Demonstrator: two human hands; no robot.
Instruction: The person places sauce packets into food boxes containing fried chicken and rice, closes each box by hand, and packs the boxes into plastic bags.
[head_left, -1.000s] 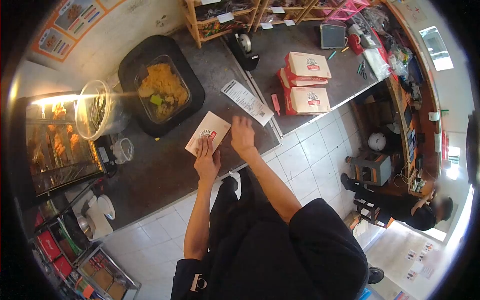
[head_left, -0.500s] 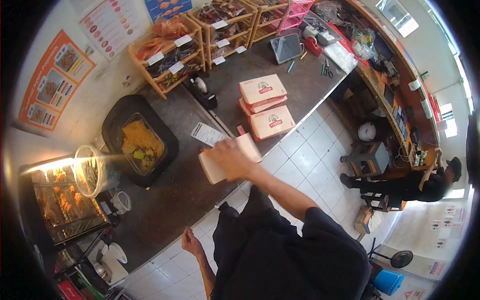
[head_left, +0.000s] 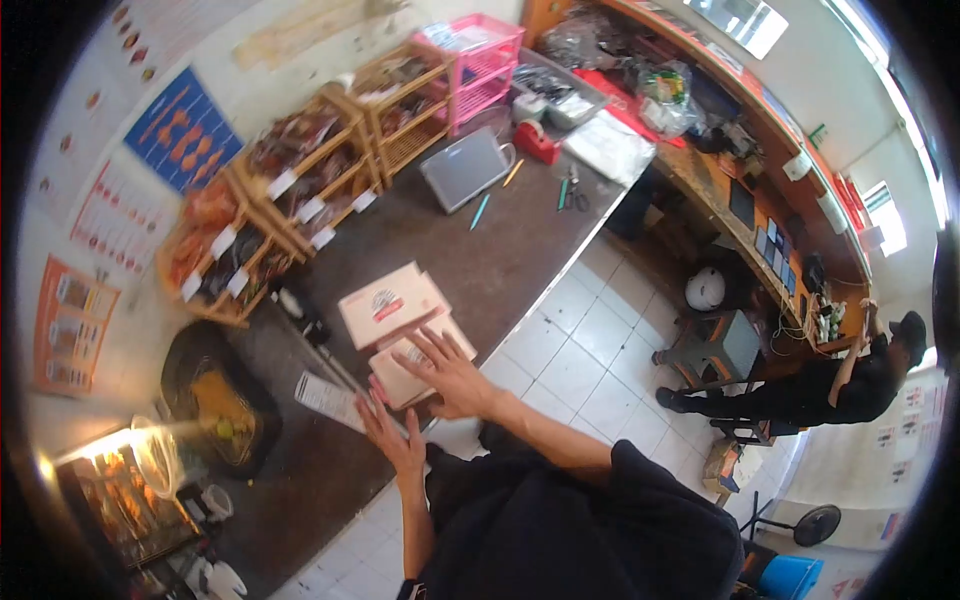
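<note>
My right hand [head_left: 455, 378] lies with spread fingers over the nearer cardboard food box [head_left: 405, 372], a pale box with a printed lid. My left hand [head_left: 397, 440] is open beside that box's near left corner, its fingertips close to a small pink object [head_left: 377, 386] and a white printed receipt [head_left: 328, 398]. Whether the left fingers touch the box I cannot tell. Directly behind, another box [head_left: 385, 303] with a red and black logo rests on a stack, its lower boxes partly hidden.
A tablet [head_left: 467, 170], pens and scissors [head_left: 575, 198] lie on the dark counter [head_left: 530, 245]. Snack racks [head_left: 310, 175] line the wall. A black tray of yellow food [head_left: 220, 400] and a lit food warmer [head_left: 125, 500] stand left. Another person [head_left: 830, 385] sits far right.
My view has turned right. The single box under my right hand now sits against the other boxes. My left hand has risen from the counter's edge to the box's side, fingers spread.
</note>
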